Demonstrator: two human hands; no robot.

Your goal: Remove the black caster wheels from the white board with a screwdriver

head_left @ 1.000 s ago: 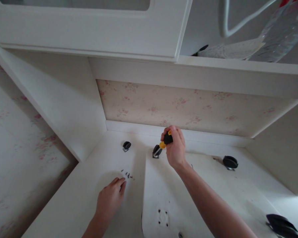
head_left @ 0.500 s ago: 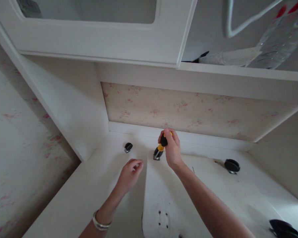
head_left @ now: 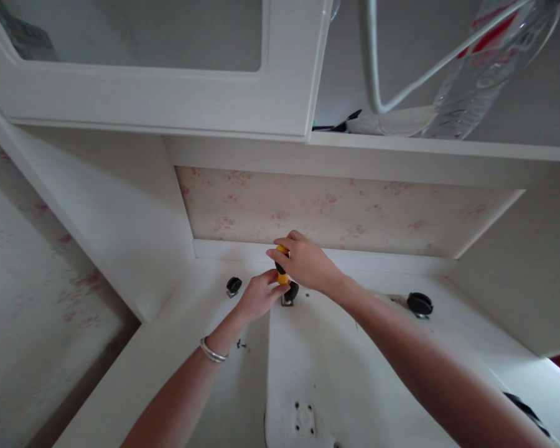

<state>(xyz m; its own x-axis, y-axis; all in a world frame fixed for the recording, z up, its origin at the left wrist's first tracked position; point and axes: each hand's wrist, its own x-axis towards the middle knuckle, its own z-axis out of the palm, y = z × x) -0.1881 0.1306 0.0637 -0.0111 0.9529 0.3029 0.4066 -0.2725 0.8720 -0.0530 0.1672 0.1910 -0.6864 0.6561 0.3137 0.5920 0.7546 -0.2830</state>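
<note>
My right hand [head_left: 303, 260] is wrapped round the upper part of a yellow and black screwdriver [head_left: 282, 275], which points down. My left hand [head_left: 257, 297] has come in from the left, its thumb and fingers pinched at the screwdriver's lower end. The tip is hidden behind these fingers. Just beside them, a black caster [head_left: 292, 291] with a metal plate stands on the corner of a white board [head_left: 336, 361]. A few small dark screws [head_left: 241, 344] lie left of the board, below my left wrist.
Another caster [head_left: 234, 285] is at the left and one [head_left: 420, 303] at the right. Four-hole markings [head_left: 304, 418] show on the board's near part. Overhead hang a white cabinet door [head_left: 168, 99] and a shelf with a clear plastic bottle [head_left: 471, 81] and a white cable [head_left: 376, 74].
My left hand has moved up and right to the screwdriver's lower end. My right hand has shifted left with the screwdriver, off the caster's plate. The head view has tilted slightly.
</note>
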